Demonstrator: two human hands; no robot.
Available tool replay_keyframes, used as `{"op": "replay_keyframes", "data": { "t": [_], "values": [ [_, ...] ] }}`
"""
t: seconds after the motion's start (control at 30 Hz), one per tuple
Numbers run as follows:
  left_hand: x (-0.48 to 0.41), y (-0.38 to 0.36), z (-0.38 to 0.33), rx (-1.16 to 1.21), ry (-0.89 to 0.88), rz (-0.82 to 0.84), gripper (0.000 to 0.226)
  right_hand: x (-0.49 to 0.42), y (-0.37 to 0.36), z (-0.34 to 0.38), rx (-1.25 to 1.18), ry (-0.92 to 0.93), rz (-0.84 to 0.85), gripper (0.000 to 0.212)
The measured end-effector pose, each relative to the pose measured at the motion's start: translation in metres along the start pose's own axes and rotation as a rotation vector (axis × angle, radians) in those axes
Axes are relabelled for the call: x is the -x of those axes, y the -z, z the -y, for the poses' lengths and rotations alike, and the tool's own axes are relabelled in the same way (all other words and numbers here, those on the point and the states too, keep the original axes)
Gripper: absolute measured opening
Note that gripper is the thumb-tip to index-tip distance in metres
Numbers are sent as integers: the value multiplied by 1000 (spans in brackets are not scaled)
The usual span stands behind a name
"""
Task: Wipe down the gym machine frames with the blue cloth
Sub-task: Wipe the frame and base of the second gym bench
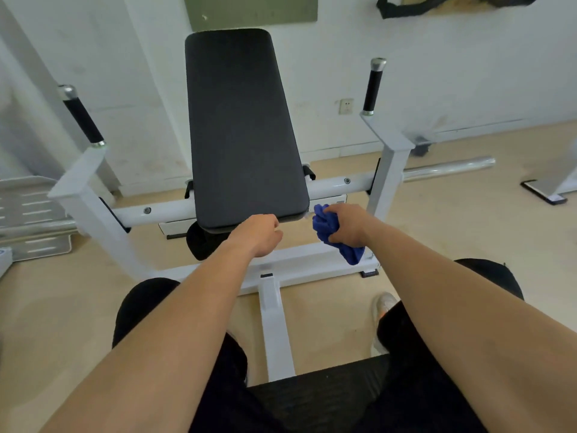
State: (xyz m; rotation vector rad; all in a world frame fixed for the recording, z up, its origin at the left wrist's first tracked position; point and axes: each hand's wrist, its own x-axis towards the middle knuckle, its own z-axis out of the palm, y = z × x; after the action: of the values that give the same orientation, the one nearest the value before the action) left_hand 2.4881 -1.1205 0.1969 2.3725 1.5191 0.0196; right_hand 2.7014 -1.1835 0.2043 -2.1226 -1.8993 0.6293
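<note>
A pale wall and a beige floor (437,220) are framing the white gym machine frame (337,184), with its long black pad (243,120) leaning up toward the wall. The right hand (349,225) is gripping the blue cloth (327,229) in a bunched wad, fingers curled tight round it, just beside the pad's lower right corner and over the crossbar. The left hand (256,234) is resting at the pad's lower edge with its fingers curled, though I cannot tell whether they are actually holding the pad.

The job is looking early or mid-way. No wiped streaks are showing, so nothing is reading as finished, and the uprights, the base bar (299,260) and the floor rail are probably still waiting. As for containers, no bucket, bottle or bin is showing.
</note>
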Motion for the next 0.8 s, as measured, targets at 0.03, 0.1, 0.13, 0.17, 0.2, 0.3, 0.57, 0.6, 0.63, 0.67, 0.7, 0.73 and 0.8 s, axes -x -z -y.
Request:
{"op": "replay_keyframes", "data": {
  "t": [0.03,0.1,0.13,0.17,0.2,0.3,0.57,0.6,0.63,0.67,0.7,0.73,0.8],
  "values": [
    [-2,3,-3,-12,-27,-1,21,3,4,-2,-16,-11,-13,23],
    [-10,8,-7,-36,-75,-8,19,5,12,-7,-24,-31,-28,24],
    [-15,9,-9,-48,-96,-6,18,5,15,-9,-10,-34,-33,24],
    [-18,11,-12,-59,-116,-5,17,5,19,-12,8,-31,-40,23],
    [-23,12,-14,-68,-134,-6,15,4,22,-14,24,-25,-50,23],
    [-44,22,-19,-66,-187,-32,16,-11,32,-22,25,-15,-70,27],
    [-185,72,-31,-12,-224,-184,29,-170,62,-51,5,49,-210,24],
    [-212,78,-31,18,-207,-227,28,-198,62,-57,10,43,-230,26],
    [-238,85,-31,60,-189,-262,28,-224,61,-63,19,23,-238,30],
    [-261,91,-31,110,-165,-290,28,-248,62,-70,17,2,-236,33],
    [-282,96,-31,146,-147,-317,28,-270,65,-75,2,-12,-234,35],
    [-299,100,-32,171,-140,-331,28,-288,70,-81,-18,-23,-227,34],
    [-324,108,-37,234,-129,-328,27,-310,84,-85,-47,-66,-209,30]
  ]
}}
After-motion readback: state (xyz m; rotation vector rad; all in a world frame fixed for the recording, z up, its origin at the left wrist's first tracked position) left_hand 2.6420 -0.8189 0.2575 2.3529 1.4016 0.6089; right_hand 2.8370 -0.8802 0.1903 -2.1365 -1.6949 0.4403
